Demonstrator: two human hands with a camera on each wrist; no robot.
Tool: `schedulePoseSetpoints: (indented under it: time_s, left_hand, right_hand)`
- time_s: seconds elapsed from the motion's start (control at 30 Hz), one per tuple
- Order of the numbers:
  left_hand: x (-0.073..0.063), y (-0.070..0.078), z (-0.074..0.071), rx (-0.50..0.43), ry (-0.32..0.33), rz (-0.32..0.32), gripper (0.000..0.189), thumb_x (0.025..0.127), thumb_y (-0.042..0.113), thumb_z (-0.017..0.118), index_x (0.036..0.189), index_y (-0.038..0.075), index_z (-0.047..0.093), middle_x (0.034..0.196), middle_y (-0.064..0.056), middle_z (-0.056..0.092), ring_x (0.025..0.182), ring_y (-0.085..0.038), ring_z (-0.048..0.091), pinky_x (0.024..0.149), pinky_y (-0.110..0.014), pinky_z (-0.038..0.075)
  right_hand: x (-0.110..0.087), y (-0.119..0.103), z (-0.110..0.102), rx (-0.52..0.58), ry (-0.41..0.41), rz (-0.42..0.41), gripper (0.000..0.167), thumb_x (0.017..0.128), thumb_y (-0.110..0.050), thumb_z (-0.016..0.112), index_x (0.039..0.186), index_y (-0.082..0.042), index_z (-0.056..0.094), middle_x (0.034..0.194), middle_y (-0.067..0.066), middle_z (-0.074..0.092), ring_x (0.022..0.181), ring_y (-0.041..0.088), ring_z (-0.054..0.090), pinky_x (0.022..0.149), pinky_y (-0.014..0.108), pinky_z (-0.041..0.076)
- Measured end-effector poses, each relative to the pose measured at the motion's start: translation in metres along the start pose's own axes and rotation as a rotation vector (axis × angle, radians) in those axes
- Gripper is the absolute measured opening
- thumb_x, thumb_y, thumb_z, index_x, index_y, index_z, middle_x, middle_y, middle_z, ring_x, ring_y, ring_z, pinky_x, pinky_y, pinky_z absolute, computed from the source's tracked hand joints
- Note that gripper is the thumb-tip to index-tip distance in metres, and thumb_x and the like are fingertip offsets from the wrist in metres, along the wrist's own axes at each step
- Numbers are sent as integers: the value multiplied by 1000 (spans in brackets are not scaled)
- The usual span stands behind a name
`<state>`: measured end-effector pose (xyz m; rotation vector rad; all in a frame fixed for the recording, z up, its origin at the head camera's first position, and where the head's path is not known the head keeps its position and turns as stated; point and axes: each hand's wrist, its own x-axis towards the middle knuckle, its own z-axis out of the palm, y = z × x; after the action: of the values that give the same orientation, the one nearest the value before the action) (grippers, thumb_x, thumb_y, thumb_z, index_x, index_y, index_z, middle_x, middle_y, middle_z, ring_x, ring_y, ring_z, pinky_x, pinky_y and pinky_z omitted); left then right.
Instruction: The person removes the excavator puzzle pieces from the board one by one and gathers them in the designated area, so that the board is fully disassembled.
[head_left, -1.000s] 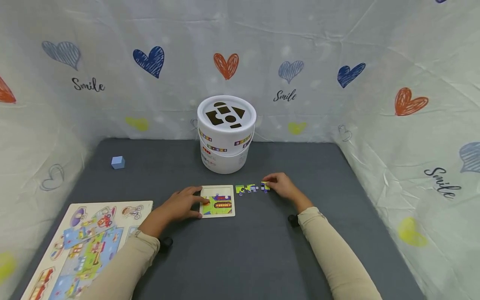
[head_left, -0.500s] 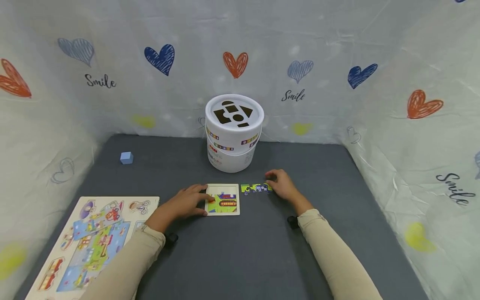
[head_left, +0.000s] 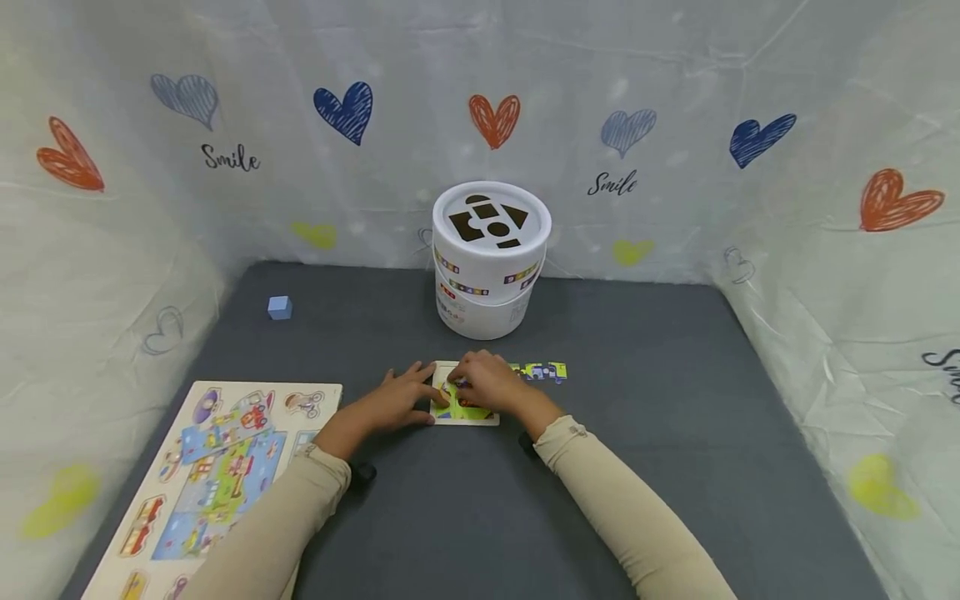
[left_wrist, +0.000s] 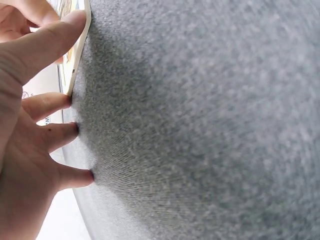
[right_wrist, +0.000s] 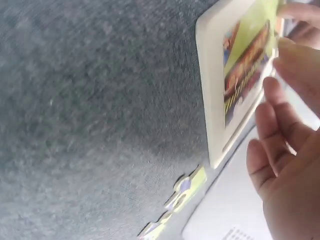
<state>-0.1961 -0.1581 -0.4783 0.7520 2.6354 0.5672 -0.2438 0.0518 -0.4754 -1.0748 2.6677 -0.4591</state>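
A small square puzzle tray [head_left: 468, 422] with a pale frame lies at mid-table, partly filled with colourful jigsaw pieces. On its left side my left hand [head_left: 390, 407] spreads its fingers. The thumb touches the frame's edge in the left wrist view, and one finger reaches onto the picture. My right hand [head_left: 491, 381] is over the tray's upper part, thumb and fingers bent down at the picture. Whether a piece is between those fingertips cannot be told. Several loose jigsaw pieces [head_left: 546, 372] lie in a row right of the tray, partly behind the right hand.
Behind the tray stands a white lidded bucket [head_left: 487, 304] with shape cut-outs in its top. A blue cube [head_left: 280, 307] sits at the far left. A large picture puzzle board [head_left: 161, 454] with more pictured pieces on it lies under the left forearm.
The right hand has set a piece at the end of the row, left it there and moved left over the tray. The left hand stays by the tray while the view shifts.
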Motion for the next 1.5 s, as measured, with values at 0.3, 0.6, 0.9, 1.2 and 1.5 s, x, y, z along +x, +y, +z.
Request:
schedulePoseSetpoints:
  time_s: [0.3, 0.6, 0.9, 1.2, 1.5]
  left_hand:
    - [8, 5, -4, -12, 2, -17, 33, 87, 26, 73, 119, 19, 72, 157, -20, 26, 145, -47, 14, 104, -77, 13]
    - [7, 2, 5, -21, 1, -19, 33, 86, 26, 73, 118, 19, 72, 156, -22, 28, 145, -48, 15, 105, -76, 13]
    - [-2, -5, 5, -26, 8, -35, 33, 87, 24, 73, 120, 19, 72, 156, -22, 26, 145, -48, 14, 104, -77, 11]
    - [-6, -3, 1, -26, 20, -34, 33, 86, 23, 74, 119, 18, 72, 157, -22, 26, 144, -49, 14, 103, -78, 11]
    - [-3, 1, 1, -38, 14, -20, 33, 87, 23, 73, 120, 18, 72, 157, -21, 25, 145, -47, 13, 105, -76, 10]
  right_hand:
    - [-1, -1, -1, -19, 75, 37, 21, 89, -16, 71, 110, -18, 72, 113, 0, 62, 106, 23, 53, 89, 44, 42]
    - [-11, 2, 0, 162, 139, 37, 7, 94, -17, 66, 101, -17, 67, 92, -3, 68, 83, 10, 62, 80, 35, 48]
    - [-47, 56, -33, 335, 106, 136, 7, 95, -11, 62, 97, -8, 68, 85, 0, 66, 73, 11, 58, 66, 29, 48]
    - [-55, 74, -24, 333, -5, 155, 9, 94, -11, 64, 99, -8, 70, 90, 0, 70, 74, 7, 59, 67, 26, 48]
    - [-59, 73, -21, 316, 32, 208, 8, 94, -10, 65, 98, -8, 71, 91, 1, 72, 74, 6, 60, 66, 25, 48]
